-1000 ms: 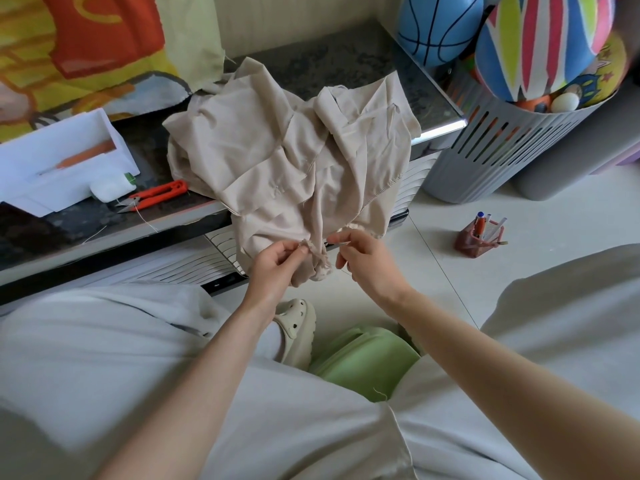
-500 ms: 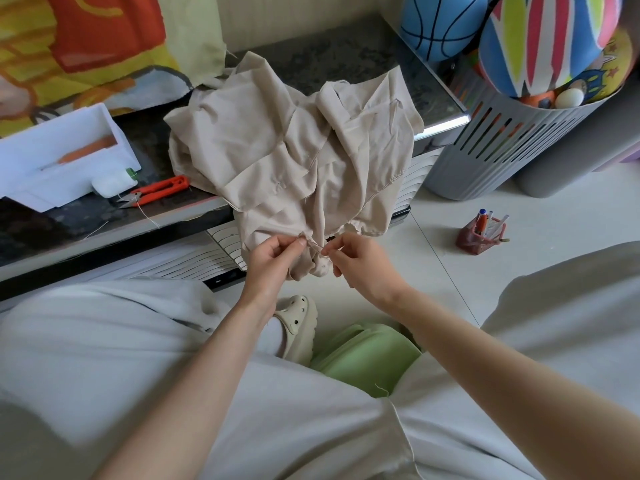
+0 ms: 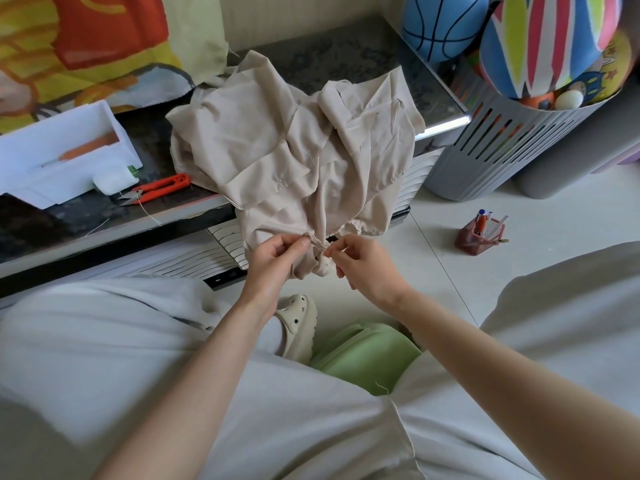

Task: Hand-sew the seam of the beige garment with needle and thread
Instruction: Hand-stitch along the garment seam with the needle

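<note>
We see both hands pinched on the lower hem of the crumpled beige fabric garment [image 3: 294, 157]. Left hand [image 3: 277, 258]: thumb and forefinger closed on the gathered seam edge, other fingers curled under. Right hand [image 3: 363, 268]: thumb and forefinger closed tight at the same seam, just beside the left fingertips. We can't tell whether it holds a needle; too small to make out.

Garment lies heaped on the dark speckled table [image 3: 346, 60], its lower part draped over the front edge and hanging down to the hands.

Left of the garment on the table: orange-handled thread snips [image 3: 157, 188], with a loose pale thread [image 3: 149, 213] trailing from them, touching a small white spool-like block [image 3: 112, 180], next to an open white box [image 3: 65, 150].

Right of the table: slotted grey plastic basket [image 3: 502, 150] holding a blue ball [image 3: 443, 26] and a striped multicolour ball [image 3: 547, 43]. On the tile floor [image 3: 433, 289]: a small red mesh pen holder [image 3: 479, 233], well apart from the hands.

Below the hands: beige clog shoe [image 3: 299, 323], green plastic stool [image 3: 363, 358], grey trousers [image 3: 104, 341].
</note>
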